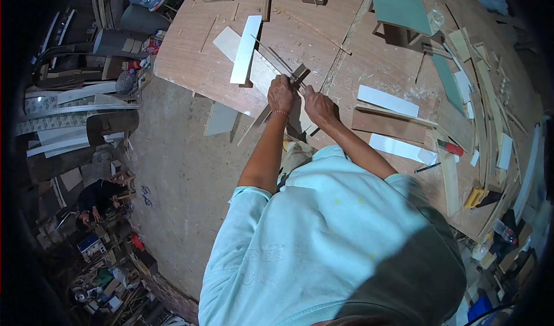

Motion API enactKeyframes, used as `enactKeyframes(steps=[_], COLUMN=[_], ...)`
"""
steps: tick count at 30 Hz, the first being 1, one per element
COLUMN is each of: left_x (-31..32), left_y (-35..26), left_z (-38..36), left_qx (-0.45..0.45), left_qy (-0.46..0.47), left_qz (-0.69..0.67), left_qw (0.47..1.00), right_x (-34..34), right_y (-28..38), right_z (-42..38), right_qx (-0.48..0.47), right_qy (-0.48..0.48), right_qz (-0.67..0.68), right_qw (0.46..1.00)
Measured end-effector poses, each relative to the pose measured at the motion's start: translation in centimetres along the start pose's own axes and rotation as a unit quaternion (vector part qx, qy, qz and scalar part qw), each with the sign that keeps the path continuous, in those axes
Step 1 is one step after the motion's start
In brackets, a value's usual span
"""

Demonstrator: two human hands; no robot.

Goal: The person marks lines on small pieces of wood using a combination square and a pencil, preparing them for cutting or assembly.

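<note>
Left hand (pixel 281 94) fisted around try square (pixel 298 75) at near edge of workbench (pixel 190 66). Right hand (pixel 318 105) just beside, fingers curled on thin strip; strip hard to make out. White panel (pixel 245 49) left of square.

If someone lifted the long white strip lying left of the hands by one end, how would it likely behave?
The white strip looks thin and long, so it would probably flex or sag. It seems light for its length. Its smooth face may slide easily over the workbench.

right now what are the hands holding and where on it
Both hands grip a thin wooden strip at the workbench edge: left hand closed around its upper part, right hand just beside it. The exact finger hold is too small to tell.
</note>
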State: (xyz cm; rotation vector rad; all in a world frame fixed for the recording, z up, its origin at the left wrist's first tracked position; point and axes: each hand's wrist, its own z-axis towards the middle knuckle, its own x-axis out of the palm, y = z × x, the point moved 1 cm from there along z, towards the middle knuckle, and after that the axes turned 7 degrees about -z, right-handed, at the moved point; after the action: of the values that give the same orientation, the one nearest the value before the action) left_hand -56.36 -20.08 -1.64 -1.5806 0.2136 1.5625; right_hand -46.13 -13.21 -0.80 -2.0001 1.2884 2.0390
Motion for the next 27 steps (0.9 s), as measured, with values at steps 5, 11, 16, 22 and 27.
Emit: enactKeyframes(steps=[5,11,16,22,27], left_x=[0.5,0.3,0.2,-0.1,0.6], left_y=[0.4,0.4,0.0,-0.3,0.5], left_z=[0.1,0.2,0.2,0.1,0.2], left_qx=[0.006,0.009,0.022,0.010,0.026], left_qy=[-0.011,-0.009,-0.011,0.009,0.003], left_qz=[0.019,0.016,0.029,0.043,0.056], left_qw=[1.000,1.000,0.999,0.999,0.998], right_x=[-0.4,0.0,0.8,1.2,0.5], right_y=[-0.8,-0.3,-0.5,-0.8,-0.6], right_z=[-0.2,2.1,2.8,3.1,3.1], right_qx=[0.033,-0.021,-0.065,-0.083,-0.080], right_qy=[-0.004,-0.015,-0.028,-0.031,0.001], right_qz=[0.017,0.007,-0.011,-0.022,-0.009], right_qw=[0.999,1.000,0.997,0.996,0.997])
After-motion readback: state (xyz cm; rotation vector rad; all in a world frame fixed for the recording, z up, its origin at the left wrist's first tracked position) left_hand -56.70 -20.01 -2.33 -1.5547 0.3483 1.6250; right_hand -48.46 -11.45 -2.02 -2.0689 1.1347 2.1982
